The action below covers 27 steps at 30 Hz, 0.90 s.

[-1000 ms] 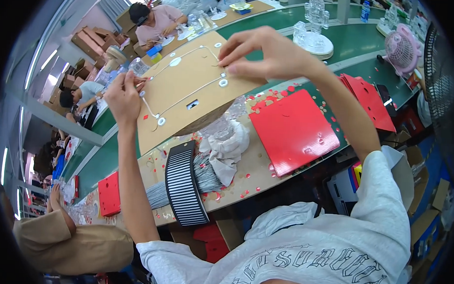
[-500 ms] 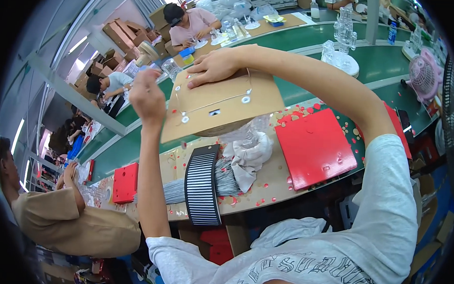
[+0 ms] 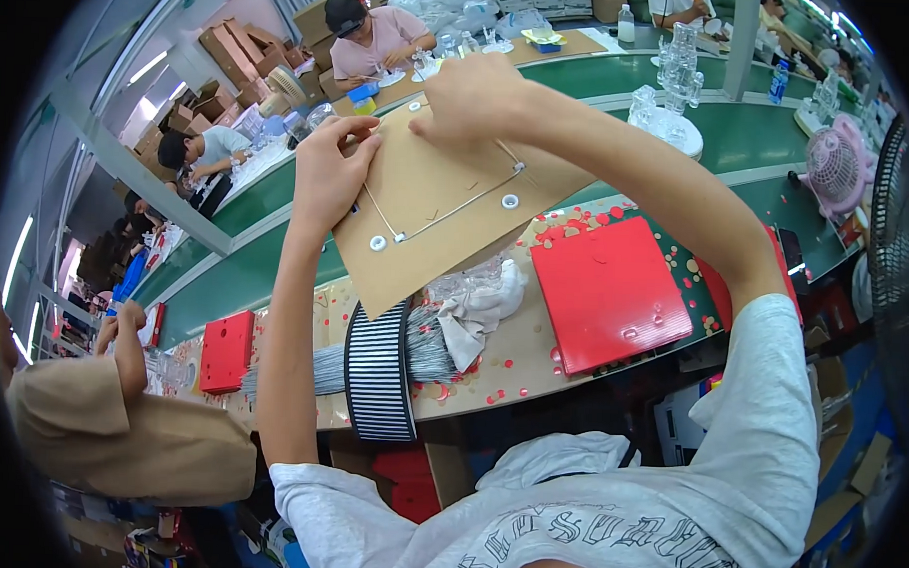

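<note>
I hold a brown cardboard sheet up over the bench; thin white cords run across it between white ring eyelets. My left hand grips its upper left edge, fingers pinching near a cord. My right hand presses on its top right part, fingers closed at the cord there. Below the sheet lie a bundle of silvery wires wrapped in a black-and-white striped band and a crumpled clear plastic bag.
A red flat box lies to the right on the bench, a smaller red box to the left. Red and gold dots litter the surface. A green conveyor runs behind, with a pink fan. Other people work at left and far back.
The cardboard sheet has come closer and lower in view. My left hand has moved from above the sheet's left edge onto it, and my right hand stays at its top.
</note>
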Available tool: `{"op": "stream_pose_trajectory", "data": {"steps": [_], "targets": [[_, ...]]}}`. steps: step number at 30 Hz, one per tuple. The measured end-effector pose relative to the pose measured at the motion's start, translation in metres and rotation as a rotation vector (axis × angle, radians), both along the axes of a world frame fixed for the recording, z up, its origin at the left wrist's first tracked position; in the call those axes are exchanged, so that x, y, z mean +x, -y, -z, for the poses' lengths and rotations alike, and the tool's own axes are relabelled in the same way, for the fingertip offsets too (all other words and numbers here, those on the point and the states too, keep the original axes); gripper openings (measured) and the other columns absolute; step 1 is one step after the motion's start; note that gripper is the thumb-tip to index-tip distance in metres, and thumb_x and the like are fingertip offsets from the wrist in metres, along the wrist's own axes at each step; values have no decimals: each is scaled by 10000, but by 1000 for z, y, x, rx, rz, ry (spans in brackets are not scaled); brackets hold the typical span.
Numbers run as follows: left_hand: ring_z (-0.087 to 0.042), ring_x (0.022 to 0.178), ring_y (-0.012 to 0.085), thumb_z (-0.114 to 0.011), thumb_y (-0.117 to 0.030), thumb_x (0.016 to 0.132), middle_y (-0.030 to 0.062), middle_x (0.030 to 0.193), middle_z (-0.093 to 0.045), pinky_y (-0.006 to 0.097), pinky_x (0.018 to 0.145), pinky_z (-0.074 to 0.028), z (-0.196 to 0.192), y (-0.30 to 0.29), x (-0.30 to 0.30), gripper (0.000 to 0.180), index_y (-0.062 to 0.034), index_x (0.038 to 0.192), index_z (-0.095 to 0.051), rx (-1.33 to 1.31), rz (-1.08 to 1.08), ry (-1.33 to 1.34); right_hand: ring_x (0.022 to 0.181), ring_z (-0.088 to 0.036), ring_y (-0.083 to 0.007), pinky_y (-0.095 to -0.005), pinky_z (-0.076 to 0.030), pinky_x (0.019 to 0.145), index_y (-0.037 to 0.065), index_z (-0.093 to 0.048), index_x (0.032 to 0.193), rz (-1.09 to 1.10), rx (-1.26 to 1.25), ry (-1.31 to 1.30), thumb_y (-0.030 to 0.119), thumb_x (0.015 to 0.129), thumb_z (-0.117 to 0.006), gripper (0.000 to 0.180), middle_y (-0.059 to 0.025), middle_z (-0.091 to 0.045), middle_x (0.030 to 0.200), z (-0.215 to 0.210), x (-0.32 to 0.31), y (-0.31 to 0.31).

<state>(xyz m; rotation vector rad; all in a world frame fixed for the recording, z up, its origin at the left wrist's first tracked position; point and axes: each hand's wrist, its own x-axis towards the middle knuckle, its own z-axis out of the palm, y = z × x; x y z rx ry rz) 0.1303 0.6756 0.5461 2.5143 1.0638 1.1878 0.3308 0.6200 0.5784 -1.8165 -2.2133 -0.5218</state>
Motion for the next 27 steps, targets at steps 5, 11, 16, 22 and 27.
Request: {"op": "stream_pose_trajectory", "data": {"steps": [5,11,16,22,27], "targets": [[-681,802,194,-669,-89,838,133,948,-687,291,747,-534,-2,2,19,215,-3,1030,-709,-57,47,52,810,-684,-256,-354,-530,739,66,-714,1089,-450,50,-226,234,873,-624,289,-171,-705,870,9,41,-66],[-671,743,186,-691,-108,819,125,850,-705,300,707,-525,-11,-4,18,170,7,943,-712,-36,-10,-57,705,-676,-121,-256,-536,680,56,-731,1055,-579,85,-664,119,823,-701,243,-110,-723,818,26,41,-59],[-666,711,174,-695,-87,810,129,824,-705,297,689,-528,-16,2,19,138,25,890,-705,-34,-52,-104,710,-674,-97,-227,-541,664,5,-744,963,-669,24,-848,90,799,-729,184,-90,-726,793,28,47,-60],[-680,728,179,-672,-13,815,125,833,-698,293,716,-550,-10,6,19,97,55,883,-687,60,26,5,702,-672,-118,-238,-534,675,11,-751,895,-722,23,-759,84,795,-722,127,-83,-724,787,28,44,-63],[-681,721,229,-683,-42,804,134,849,-695,322,709,-535,-10,13,23,101,26,878,-692,167,-22,-61,693,-661,-134,-257,-523,679,31,-755,882,-714,93,-673,84,784,-721,116,-82,-717,771,33,36,-62]]}}
